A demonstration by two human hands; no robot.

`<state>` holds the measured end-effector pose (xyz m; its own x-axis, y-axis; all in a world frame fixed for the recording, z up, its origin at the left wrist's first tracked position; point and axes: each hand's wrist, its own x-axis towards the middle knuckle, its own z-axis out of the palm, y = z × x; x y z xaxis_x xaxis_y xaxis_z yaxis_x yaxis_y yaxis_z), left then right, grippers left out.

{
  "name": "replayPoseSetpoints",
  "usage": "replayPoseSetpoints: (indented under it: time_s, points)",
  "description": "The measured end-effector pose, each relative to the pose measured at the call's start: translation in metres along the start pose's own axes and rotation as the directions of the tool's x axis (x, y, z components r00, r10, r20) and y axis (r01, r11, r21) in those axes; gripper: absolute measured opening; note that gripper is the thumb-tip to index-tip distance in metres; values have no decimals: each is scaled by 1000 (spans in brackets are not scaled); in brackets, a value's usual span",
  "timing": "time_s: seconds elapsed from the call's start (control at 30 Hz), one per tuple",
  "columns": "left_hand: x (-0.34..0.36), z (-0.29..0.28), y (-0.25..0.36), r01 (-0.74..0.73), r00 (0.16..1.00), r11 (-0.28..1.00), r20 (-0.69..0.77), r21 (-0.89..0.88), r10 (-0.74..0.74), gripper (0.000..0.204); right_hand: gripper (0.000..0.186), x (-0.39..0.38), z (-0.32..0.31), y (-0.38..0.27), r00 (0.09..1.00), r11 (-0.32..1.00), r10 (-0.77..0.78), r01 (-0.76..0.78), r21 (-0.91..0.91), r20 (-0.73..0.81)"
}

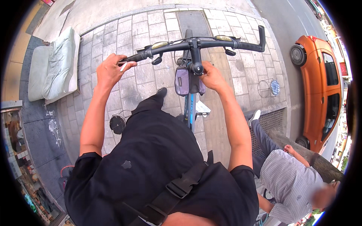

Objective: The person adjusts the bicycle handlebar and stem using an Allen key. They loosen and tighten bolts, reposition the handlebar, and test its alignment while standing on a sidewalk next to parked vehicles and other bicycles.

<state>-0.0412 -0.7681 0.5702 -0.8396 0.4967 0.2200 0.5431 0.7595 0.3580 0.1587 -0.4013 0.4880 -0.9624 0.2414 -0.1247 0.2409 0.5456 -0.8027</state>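
Note:
A bicycle stands in front of me, its black handlebar (215,44) running across the view. My left hand (109,72) is closed round the grip at the bar's left end, with a thin white stick (123,67) like a cigarette between its fingers. Close to the stem (196,56), my right hand (213,78) is curled in beside the stem's near end; its fingertips are partly hidden. Just below hangs a greyish-purple frame bag (181,81), strapped over the blue frame (190,107). At the bar's right end a black bar end (261,35) sticks up, with no hand on it.
A seated person (290,177) in a striped shirt is at the lower right. Beyond stands an orange car (320,90) on the road. A white cushioned seat (56,67) lies at the left. On the paving are a round dark object (117,124) and a wire stand with a blue-white item (275,87).

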Motion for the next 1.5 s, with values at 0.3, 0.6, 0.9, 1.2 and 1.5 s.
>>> replayPoseSetpoints:
  time_s: [0.3, 0.6, 0.9, 1.2, 1.5]
  points:
    - [5, -5, -5, 116, 992, 992, 53, -43, -114, 56, 47, 18, 4, -2, 999, 999, -40, 40, 21, -8]
    - [11, -12, -7, 221, 960, 975, 167, 35, -224, 61, 62, 16, 3, -14, 998, 994, -62, 63, -85, 19]
    - [9, -17, 3, 231, 950, 972, 209, 32, -233, 61, 67, 6, 14, -10, 998, 993, -20, 12, -115, -66]
    - [4, -9, 2, 202, 921, 979, 345, -26, -181, 56, 58, -36, 42, -3, 938, 997, 3, -31, -77, -346]
    - [70, -32, 4, -84, 838, 996, 538, -40, 92, 53, 57, 5, 62, -32, 893, 992, 109, -128, -15, -437]
